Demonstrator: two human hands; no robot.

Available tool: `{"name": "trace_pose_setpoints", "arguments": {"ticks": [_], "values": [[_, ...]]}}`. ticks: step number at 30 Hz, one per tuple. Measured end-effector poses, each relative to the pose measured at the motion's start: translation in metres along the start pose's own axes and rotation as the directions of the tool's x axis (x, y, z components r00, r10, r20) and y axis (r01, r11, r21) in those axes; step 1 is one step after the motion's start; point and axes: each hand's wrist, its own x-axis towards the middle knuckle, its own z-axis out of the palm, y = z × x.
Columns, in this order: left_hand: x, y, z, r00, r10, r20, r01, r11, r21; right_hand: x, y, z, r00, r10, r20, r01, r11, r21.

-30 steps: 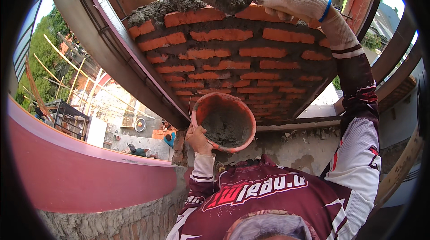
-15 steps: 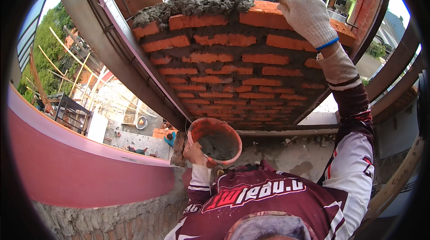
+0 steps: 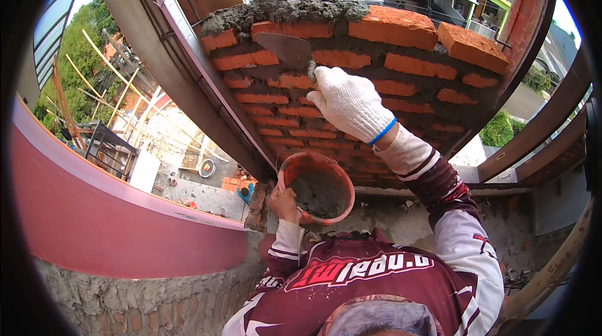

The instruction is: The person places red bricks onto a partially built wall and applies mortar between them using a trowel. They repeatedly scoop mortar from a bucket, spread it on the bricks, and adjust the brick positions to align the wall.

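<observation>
With the gloved right hand (image 3: pixel 352 103) clenched on the trowel (image 3: pixel 285 49), its blade flat against the brick wall (image 3: pixel 351 79) at 12 o'clock, scrape gently along the joints while the left hand (image 3: pixel 285 201) grips the mortar bucket (image 3: pixel 317 188) close below to catch droppings.

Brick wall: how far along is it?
Done: many courses of the brick wall are laid, with two bricks on the top course. In hand: right hand holds a trowel against the wall's face; left hand holds a mortar bowl. Left: the wet mortar bed carries no bricks yet.
</observation>
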Motion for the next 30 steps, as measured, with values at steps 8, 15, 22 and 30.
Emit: {"name": "trace_pose_setpoints", "arguments": {"ticks": [8,15,22,30], "values": [[0.011,-0.009,-0.026,0.995,-0.081,0.053,0.081,0.997,0.006,-0.016,0.044,-0.021,0.887,0.407,-0.219,-0.398,0.913,0.083],[0.014,-0.008,-0.036,1.000,0.000,-0.031,0.002,0.997,0.072,-0.047,0.036,0.003,0.778,0.628,-0.025,-0.274,0.375,0.885],[0.026,0.028,-0.036,0.994,0.106,0.002,-0.106,0.993,0.060,-0.089,-0.012,0.073,0.913,-0.014,0.408,-0.200,0.856,0.476],[0.032,0.060,-0.021,0.896,0.349,0.274,-0.420,0.866,0.271,-0.116,0.001,0.143,0.806,-0.078,0.586,0.094,0.996,0.002]]}}
